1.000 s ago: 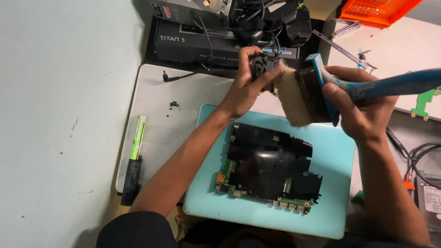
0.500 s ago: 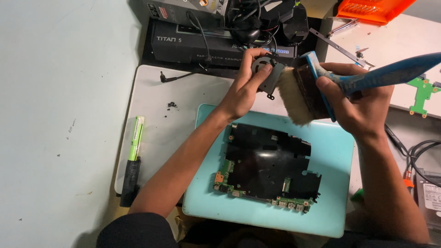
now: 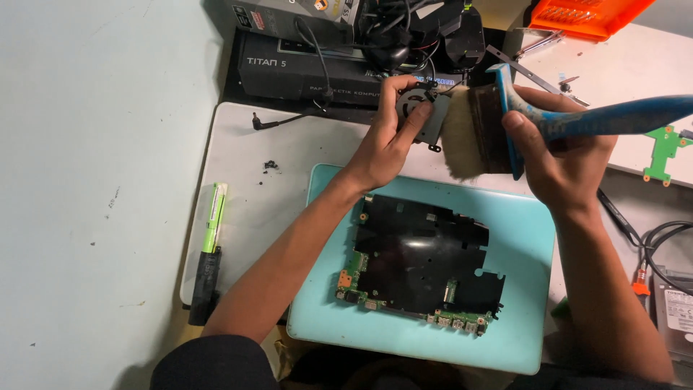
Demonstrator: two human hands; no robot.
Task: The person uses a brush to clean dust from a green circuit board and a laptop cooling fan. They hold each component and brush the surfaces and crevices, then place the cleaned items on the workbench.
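Above the circuit board (image 3: 422,263), the left hand (image 3: 386,141) grips a small fan (image 3: 419,108); the right hand (image 3: 559,155) clasps a blue-handled brush (image 3: 484,130), bristles touching the fan.

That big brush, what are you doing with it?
The right hand holds a wide blue-handled brush, its pale bristles against a small dark cooling fan that the left hand holds up above the desk. Below them a black circuit board lies on a light blue laptop cover. A green-and-black screwdriver rests at the left.
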